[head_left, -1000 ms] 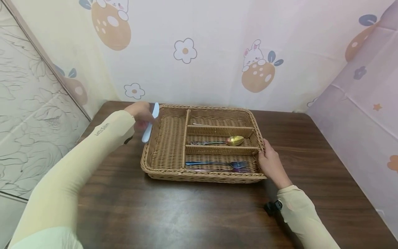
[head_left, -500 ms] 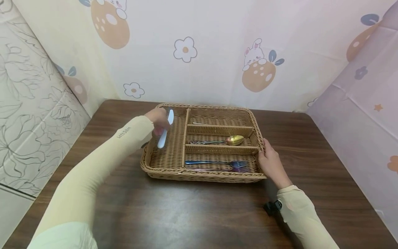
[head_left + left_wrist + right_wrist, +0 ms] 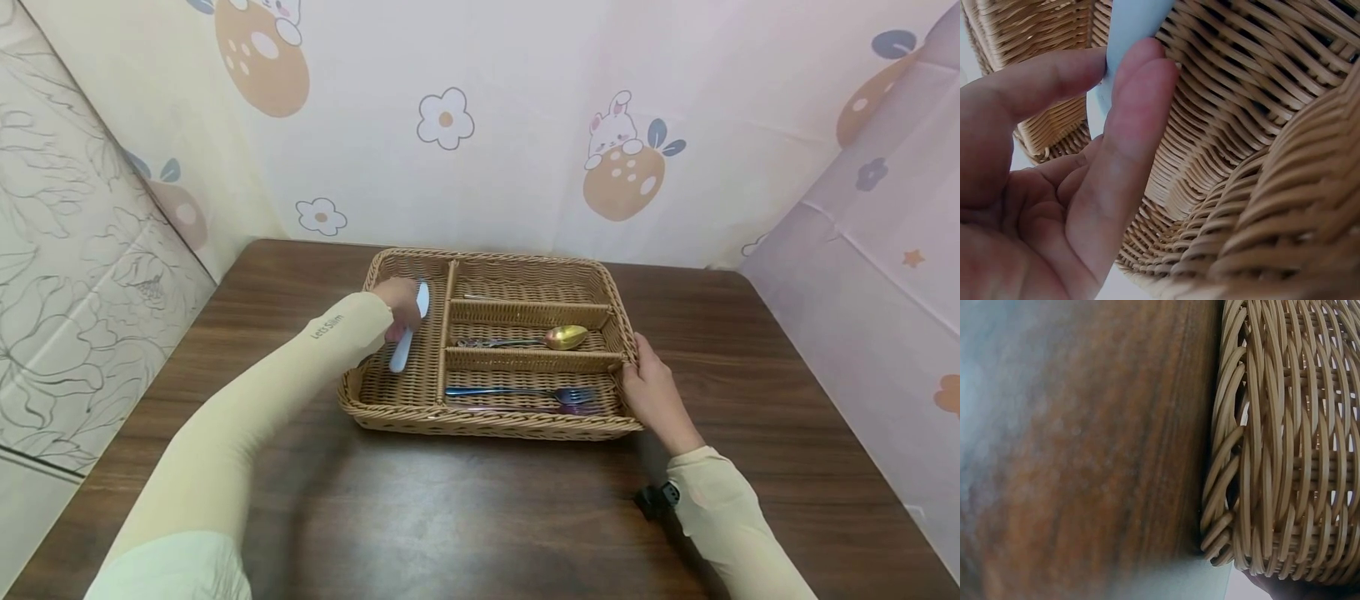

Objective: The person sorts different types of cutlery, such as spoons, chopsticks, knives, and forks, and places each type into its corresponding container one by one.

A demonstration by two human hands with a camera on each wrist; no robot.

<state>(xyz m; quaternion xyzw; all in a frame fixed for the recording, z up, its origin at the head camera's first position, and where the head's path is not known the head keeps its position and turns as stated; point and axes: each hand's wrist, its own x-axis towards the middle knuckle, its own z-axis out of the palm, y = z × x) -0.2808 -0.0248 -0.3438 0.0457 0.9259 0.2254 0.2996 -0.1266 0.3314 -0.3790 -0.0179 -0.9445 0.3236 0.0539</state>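
My left hand (image 3: 400, 307) reaches into the long left compartment of a wicker cutlery basket (image 3: 491, 427). It pinches a pale blue-white table knife (image 3: 401, 354) between thumb and fingertips, as the left wrist view shows. The knife (image 3: 1138, 19) slants over the woven floor, its handle end toward me and the blade end partly behind the hand. At the basket's right end, my right hand (image 3: 658, 396) grips the rim, with some fingers hidden at the wall. The right wrist view holds only the basket's woven side (image 3: 1297, 437) and the tabletop.
Three narrower compartments fill the basket's right part. A gold-bowled spoon (image 3: 566, 337) lies in the middle one, a blue fork (image 3: 573, 396) and a purple fork (image 3: 579, 410) in the front one. A thin metal handle (image 3: 483, 298) shows at the back. The dark wooden table (image 3: 450, 517) meets patterned curtains behind.
My left hand has carried the knife rightward from over the basket's left rim and down into the left compartment. The right hand has stayed at the right rim.
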